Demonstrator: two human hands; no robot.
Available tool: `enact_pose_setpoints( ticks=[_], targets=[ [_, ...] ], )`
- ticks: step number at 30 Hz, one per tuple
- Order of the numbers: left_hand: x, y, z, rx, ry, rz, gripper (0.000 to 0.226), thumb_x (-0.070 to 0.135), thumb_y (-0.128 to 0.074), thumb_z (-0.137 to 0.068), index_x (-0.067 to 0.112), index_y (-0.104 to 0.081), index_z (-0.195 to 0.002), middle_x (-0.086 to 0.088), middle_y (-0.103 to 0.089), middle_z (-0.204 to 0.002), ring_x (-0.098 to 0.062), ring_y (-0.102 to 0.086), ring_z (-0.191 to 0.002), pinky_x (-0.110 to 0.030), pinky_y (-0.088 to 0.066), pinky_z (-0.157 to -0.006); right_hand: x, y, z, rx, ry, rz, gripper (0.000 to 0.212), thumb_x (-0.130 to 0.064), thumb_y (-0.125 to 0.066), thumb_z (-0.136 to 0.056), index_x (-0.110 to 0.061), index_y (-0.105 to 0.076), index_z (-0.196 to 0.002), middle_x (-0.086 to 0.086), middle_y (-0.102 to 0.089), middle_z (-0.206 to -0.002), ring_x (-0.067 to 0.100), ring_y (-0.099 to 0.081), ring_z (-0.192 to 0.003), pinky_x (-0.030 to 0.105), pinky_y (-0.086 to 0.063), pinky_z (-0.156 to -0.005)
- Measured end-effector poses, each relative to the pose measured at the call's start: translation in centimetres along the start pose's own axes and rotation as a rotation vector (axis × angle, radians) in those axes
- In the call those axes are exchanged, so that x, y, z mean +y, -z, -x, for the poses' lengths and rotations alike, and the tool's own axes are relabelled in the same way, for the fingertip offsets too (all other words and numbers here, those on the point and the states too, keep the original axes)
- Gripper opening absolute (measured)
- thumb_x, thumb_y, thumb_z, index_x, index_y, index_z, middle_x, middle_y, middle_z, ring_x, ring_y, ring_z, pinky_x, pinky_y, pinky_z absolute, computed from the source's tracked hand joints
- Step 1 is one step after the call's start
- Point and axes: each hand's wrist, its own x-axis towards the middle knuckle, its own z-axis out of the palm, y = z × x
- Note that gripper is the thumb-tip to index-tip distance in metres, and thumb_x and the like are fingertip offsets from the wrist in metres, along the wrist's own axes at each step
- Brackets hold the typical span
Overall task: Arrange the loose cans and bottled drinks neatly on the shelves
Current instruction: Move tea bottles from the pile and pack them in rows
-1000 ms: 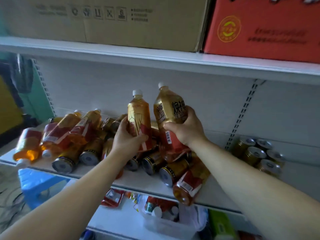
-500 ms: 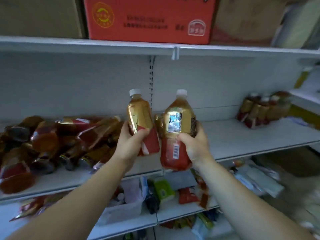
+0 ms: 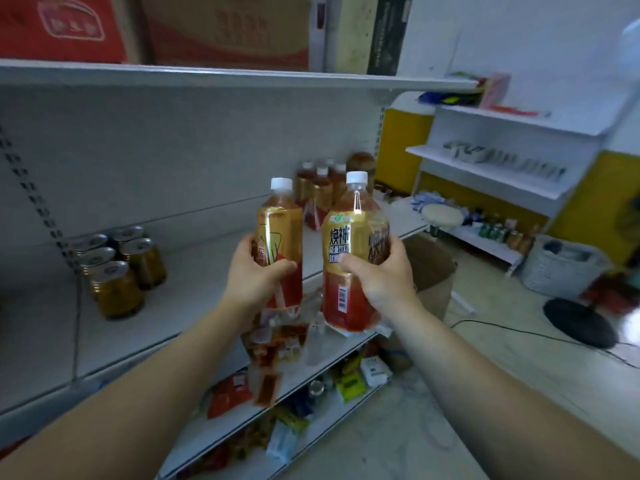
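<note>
Bottles are held upright before the white shelf (image 3: 207, 282): the left hand (image 3: 254, 271) curls its fingers round the left bottle (image 3: 280, 230), the right hand (image 3: 381, 282) round the right bottle (image 3: 349, 244). Cans (image 3: 117, 268) stand at the shelf's left and shelved bottles (image 3: 320, 192) at its far end. A white rack (image 3: 502, 168) lines the yellow wall (image 3: 398, 143).

We count two held bottles (image 3: 348, 237), in left hand (image 3: 252, 275) and right hand (image 3: 384, 275); five cans (image 3: 117, 289); at least four standing bottles (image 3: 322, 192).
</note>
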Motion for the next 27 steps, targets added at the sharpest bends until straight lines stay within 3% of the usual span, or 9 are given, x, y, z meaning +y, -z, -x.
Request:
enact_pose_setpoints(
  ticks=[3,6,10,13,17,20,23,27],
  targets=[
    [-0.2,-4.0,-2.3,-0.035,-0.013,-0.02,0.073,0.009,-0.076,-0.073,0.015,-0.037,-0.135,0.0,-0.057,-0.103,-0.015,-0.059,-0.09,-0.04,-0.052,-0.08,0.8,2.5,-2.7,0.051,0.017,0.071,0.079,-0.028,-0.084,-0.065,-0.03,-0.04,-0.131,-0.008,-0.054,-0.117,0.013,-0.055,-0.106,0.036,-0.048,-0.087],
    [-1.1,-7.2,-5.6,-0.063,-0.021,-0.051,0.071,0.01,-0.077,-0.072,0.013,-0.039,-0.133,0.004,-0.057,-0.099,-0.012,-0.058,-0.088,-0.036,-0.05,-0.076,1.6,3.8,-6.2,0.083,0.016,0.078,0.085,-0.029,-0.084,-0.066,-0.03,-0.035,-0.136,-0.009,-0.051,-0.116,0.012,-0.051,-0.106,0.031,-0.041,-0.083],
    [-2.7,-11.0,-10.6,-0.089,-0.038,-0.074,0.069,0.007,-0.077,-0.071,0.019,-0.043,-0.13,0.005,-0.058,-0.097,-0.015,-0.06,-0.087,-0.041,-0.054,-0.079,2.9,4.6,-12.0,0.092,0.059,0.159,0.089,-0.032,-0.085,-0.065,-0.03,-0.034,-0.138,-0.008,-0.051,-0.123,0.012,-0.049,-0.112,0.031,-0.039,-0.089],
    [-4.1,-13.6,-15.0,-0.089,-0.018,-0.111,0.079,0.01,-0.079,-0.07,0.019,-0.039,-0.138,0.005,-0.057,-0.098,-0.011,-0.059,-0.085,-0.034,-0.052,-0.075,4.0,5.1,-17.1,0.099,0.054,0.202,0.092,-0.033,-0.086,-0.064,-0.03,-0.033,-0.138,-0.008,-0.05,-0.126,0.013,-0.048,-0.116,0.035,-0.041,-0.097],
    [-6.4,-16.0,-19.5,-0.087,0.036,-0.142,0.09,0.011,-0.08,-0.068,0.023,-0.031,-0.142,0.005,-0.054,-0.108,-0.015,-0.056,-0.095,-0.036,-0.049,-0.084,5.5,5.1,-23.1,0.117,0.031,0.195,0.087,-0.03,-0.087,-0.063,-0.03,-0.037,-0.134,-0.009,-0.052,-0.121,0.011,-0.049,-0.112,0.029,-0.038,-0.091],
    [-8.3,-17.1,-21.6,-0.071,0.072,-0.153,0.087,0.011,-0.081,-0.064,0.027,-0.034,-0.136,0.007,-0.057,-0.112,-0.019,-0.056,-0.107,-0.042,-0.049,-0.091,6.9,4.7,-27.2,0.098,0.058,0.177,0.077,-0.028,-0.089,-0.062,-0.036,-0.04,-0.12,-0.012,-0.054,-0.115,0.01,-0.051,-0.109,0.027,-0.04,-0.088],
    [-9.5,-18.3,-22.7,-0.018,0.077,-0.163,0.077,0.001,-0.077,-0.068,0.029,-0.038,-0.127,0.017,-0.054,-0.1,-0.013,-0.056,-0.099,-0.037,-0.049,-0.085,8.5,4.3,-30.9,0.064,0.117,0.205,0.072,-0.03,-0.088,-0.059,-0.044,-0.036,-0.108,-0.013,-0.053,-0.111,0.01,-0.052,-0.107,0.032,-0.045,-0.092],
    [-10.3,-20.5,-23.8,0.088,0.075,-0.171,0.074,0.001,-0.078,-0.07,0.035,-0.035,-0.119,0.022,-0.053,-0.098,-0.003,-0.055,-0.091,-0.027,-0.05,-0.078,10.9,4.2,-35.6,0.001,0.159,0.231,0.082,-0.045,-0.083,-0.051,-0.04,-0.038,-0.119,-0.008,-0.053,-0.121,0.012,-0.051,-0.115,0.043,-0.046,-0.101]
  ],
)
